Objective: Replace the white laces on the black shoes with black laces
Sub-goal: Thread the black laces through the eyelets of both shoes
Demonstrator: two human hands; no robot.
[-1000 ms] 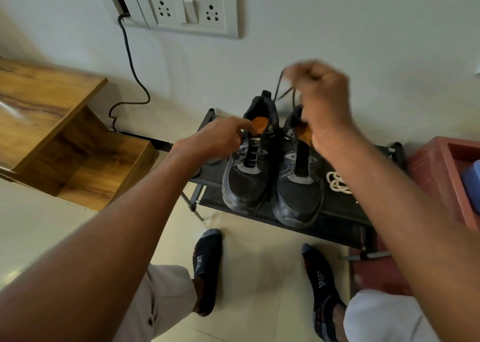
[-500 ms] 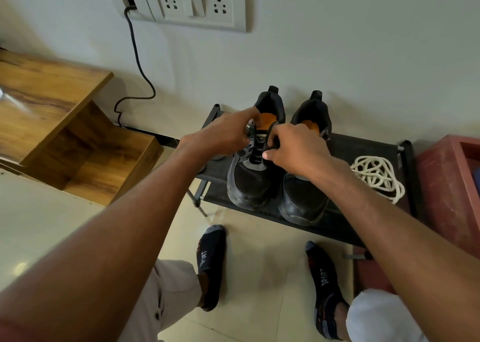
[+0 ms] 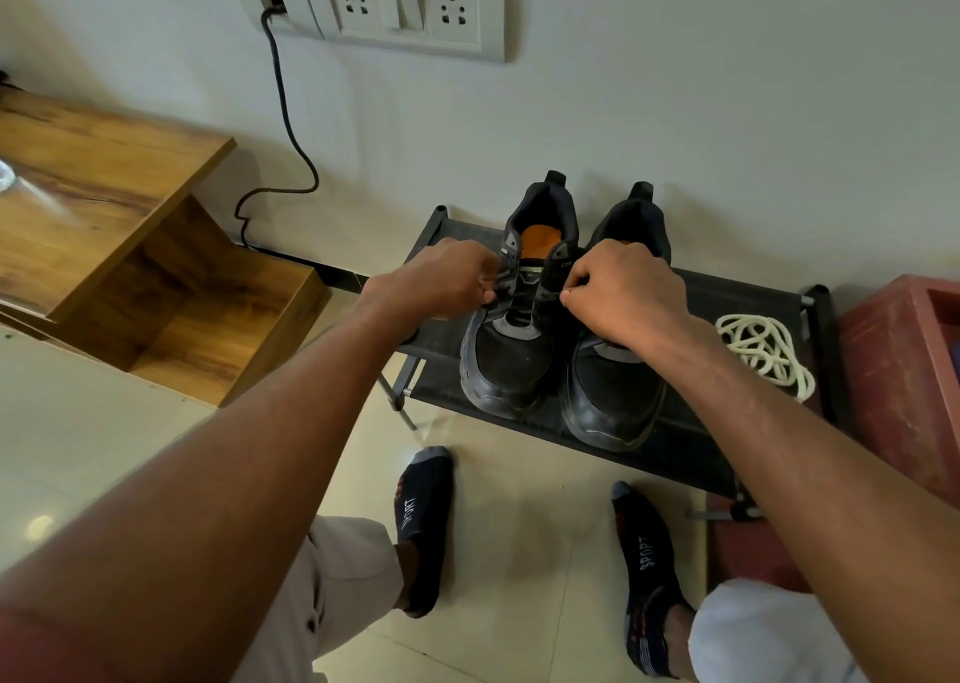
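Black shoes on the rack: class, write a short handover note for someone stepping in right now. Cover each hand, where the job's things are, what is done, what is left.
Left hand and right hand each pinch at the black lace on either side of the left shoe.
Both shoes stand side by side on the black rack; the right shoe is partly hidden by the right hand.
The white laces lie in a loose pile on the rack, right of the shoes: removal is done.
Left: finish lacing the left shoe; check the right shoe, whose lacing is hidden.

A socket plate (image 3: pixel 410 4) sits upper centre, its black cable (image 3: pixel 284 111) hanging down; a wooden shelf unit (image 3: pixel 119 246) stands left; a red box (image 3: pixel 904 370) right.
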